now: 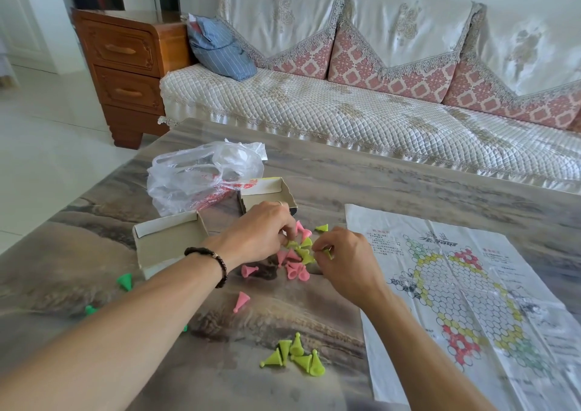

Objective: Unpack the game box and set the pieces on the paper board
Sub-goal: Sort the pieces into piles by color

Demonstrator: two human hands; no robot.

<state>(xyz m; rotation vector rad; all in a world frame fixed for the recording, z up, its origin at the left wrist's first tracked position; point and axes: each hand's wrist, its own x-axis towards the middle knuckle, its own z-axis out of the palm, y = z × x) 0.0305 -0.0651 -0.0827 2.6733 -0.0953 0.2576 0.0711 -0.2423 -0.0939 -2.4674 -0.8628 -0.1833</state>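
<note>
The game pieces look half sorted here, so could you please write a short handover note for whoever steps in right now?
Left hand: fingers down in the mixed pile of pink and yellow-green pieces; whether it holds one cannot be told.
Right hand: pinching a yellow-green piece at the pile's edge.
Both box halves lie open on the table, beside a plastic bag.
Done: box unpacked, paper board unfolded on the right, a yellow-green group set apart near the front.
Left: no piece is on the board yet. Collect the stray green pieces on the left and one pink piece.

Head camera, looking forward-down, close over table (408,184).
</note>
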